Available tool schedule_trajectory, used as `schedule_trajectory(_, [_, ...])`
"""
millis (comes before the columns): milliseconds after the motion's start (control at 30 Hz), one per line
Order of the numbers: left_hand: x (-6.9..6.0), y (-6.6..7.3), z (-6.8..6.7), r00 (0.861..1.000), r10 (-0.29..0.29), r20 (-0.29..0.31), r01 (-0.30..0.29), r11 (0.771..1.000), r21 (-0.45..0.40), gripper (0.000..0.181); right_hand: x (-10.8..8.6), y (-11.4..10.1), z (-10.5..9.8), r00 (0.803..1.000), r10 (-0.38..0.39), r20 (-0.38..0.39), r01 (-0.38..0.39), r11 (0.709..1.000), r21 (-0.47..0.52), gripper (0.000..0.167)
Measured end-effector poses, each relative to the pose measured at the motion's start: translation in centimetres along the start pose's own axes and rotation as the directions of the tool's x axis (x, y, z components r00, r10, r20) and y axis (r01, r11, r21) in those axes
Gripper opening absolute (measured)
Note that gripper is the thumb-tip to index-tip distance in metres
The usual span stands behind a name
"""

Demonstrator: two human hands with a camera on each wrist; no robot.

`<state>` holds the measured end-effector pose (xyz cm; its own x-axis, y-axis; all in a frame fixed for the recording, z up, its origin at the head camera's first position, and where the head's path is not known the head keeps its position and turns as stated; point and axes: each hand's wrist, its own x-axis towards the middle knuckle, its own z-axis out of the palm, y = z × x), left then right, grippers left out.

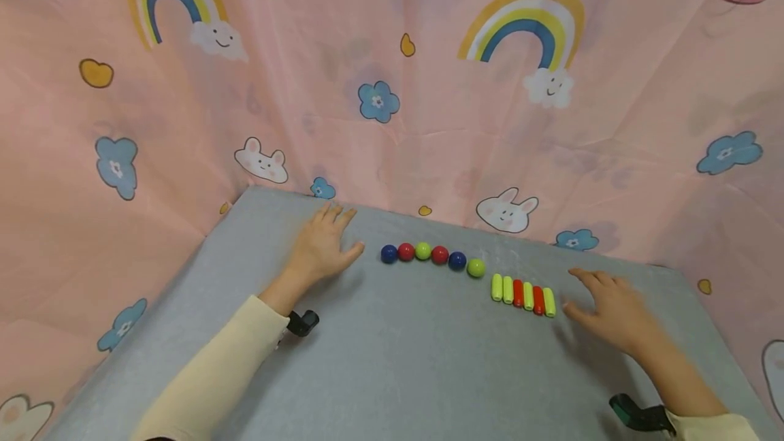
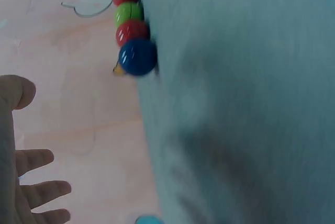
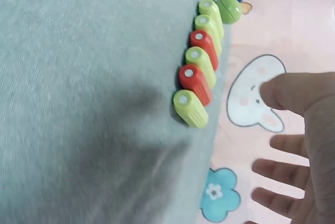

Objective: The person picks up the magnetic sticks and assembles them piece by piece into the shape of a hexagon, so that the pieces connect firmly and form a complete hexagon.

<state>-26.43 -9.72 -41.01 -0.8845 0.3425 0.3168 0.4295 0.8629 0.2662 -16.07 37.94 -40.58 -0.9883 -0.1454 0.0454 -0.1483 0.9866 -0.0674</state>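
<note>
Several glossy balls in blue, red and green form a row on the grey cloth. The row's left end is a blue ball [image 1: 388, 254]; a green ball [image 1: 476, 267] ends it on the right. Several short ribbed rods, green and red, lie side by side beyond that, the last being a green rod [image 1: 549, 303]. My left hand [image 1: 320, 245], fingers spread, hovers left of the blue ball without touching it. My right hand [image 1: 615, 308] is held with fingers extended, right of the rods and apart from them. In both wrist views each hand holds nothing.
The grey cloth [image 1: 392, 366] covers the surface. A pink curtain [image 1: 331, 135] printed with rainbows, rabbits and flowers hangs at the back and sides. A black device [image 1: 303, 323] is on the left wrist, another black device [image 1: 640, 415] on the right.
</note>
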Motion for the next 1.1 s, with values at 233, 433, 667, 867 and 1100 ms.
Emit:
schedule_trajectory(233, [0.8,2.4,3.4,0.986,-0.046,0.158,0.073,0.983,-0.167,0.063,0.5,-0.1,1.9,0.997,-0.046,0.065,0.043,0.998,0.051,0.072])
schedule_trajectory(433, [1.7,3.2,5.4,0.972,-0.079,0.223,0.140,0.952,-0.272,0.059,0.8,-0.1,2.9,0.994,-0.050,0.097,0.041,0.995,0.090,0.075])
schedule_trajectory(667, [2.4,3.3,6.6,0.963,-0.094,0.253,0.181,0.921,-0.345,0.050,0.9,0.0,3.5,0.991,-0.055,0.119,0.044,0.994,0.099,0.071])
schedule_trajectory(867, [2.6,3.4,6.9,0.956,-0.102,0.276,0.204,0.906,-0.371,0.041,1.2,0.1,3.7,0.992,-0.068,0.109,0.056,0.993,0.106,0.066])
schedule_trajectory(1100, [3.0,3.4,6.8,0.952,-0.110,0.284,0.212,0.909,-0.359,0.033,1.7,-0.1,3.6,0.991,-0.069,0.112,0.055,0.991,0.124,0.061])
